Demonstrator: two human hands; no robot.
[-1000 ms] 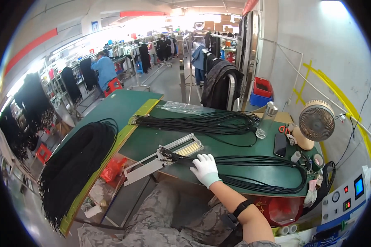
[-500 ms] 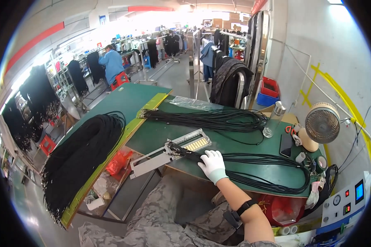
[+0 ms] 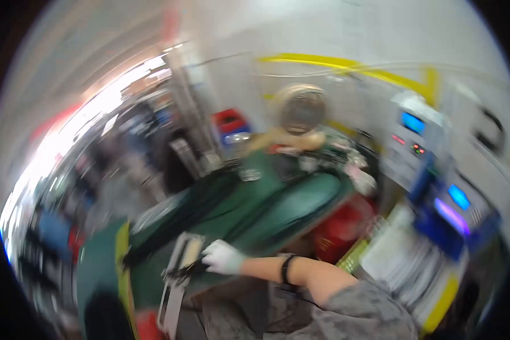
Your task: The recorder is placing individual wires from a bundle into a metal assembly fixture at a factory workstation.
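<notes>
My right hand [image 3: 224,258], in a white glove, reaches in from the lower right with a black band round the forearm. Its fingers curl over a bundle of thin black cords [image 3: 194,268] at the metal fixture [image 3: 171,306], though motion blurs them. From the hand the cords [image 3: 266,201] run toward the far right over the green table [image 3: 317,192]. The long, light-coloured fixture lies across the near table edge, a pale strip on its upper part. My left hand is out of view.
Another black cord bundle [image 3: 178,218] lies farther back. A round fan [image 3: 302,110] stands at the table's far end, near a red and a blue bin [image 3: 232,127]. Machines with lit screens [image 3: 458,196] are on the right. A red bag [image 3: 343,229] hangs below the table edge.
My view has swung to the right, bringing in the machines and blurring the picture. My right hand stays at the cords beside the fixture.
</notes>
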